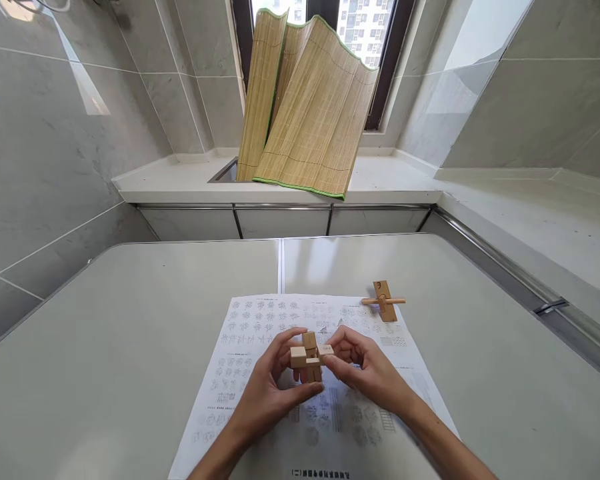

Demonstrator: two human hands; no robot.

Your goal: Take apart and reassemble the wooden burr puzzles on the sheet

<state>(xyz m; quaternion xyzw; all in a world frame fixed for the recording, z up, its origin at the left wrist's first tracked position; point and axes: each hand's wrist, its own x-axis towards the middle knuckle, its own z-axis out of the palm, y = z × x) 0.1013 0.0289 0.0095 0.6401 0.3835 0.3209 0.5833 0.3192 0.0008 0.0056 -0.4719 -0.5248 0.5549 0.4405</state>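
Bare forearms, the left [219, 455] and the right [443, 437], angle in from the near edge toward a small cluster of pale wooden blocks [299, 357] held just above a printed sheet [260, 393]. The left hand [267, 387] cups the cluster from its left, thumb along the near side and index finger at the far side, pinching the upright middle pieces between them. The right hand [375, 373] closes in from the opposite side, thumb and index finger pinching the cluster's right-hand block, its other fingers curled. The middle pieces run away from the person, between the two grips, while the outer blocks flank them left and right; the right-hand block lies directly at the right fingertips. Beyond the grip and off to its right, nearer the right hand, a flat wooden strip [386, 312] rests at the sheet's far corner, its long axis pointing roughly away, crossed by a slim rod [369, 301] (a dark mark shows at the strip's far end). A bamboo mat [315, 113] drapes over the ledge [405, 179], well past both hands.
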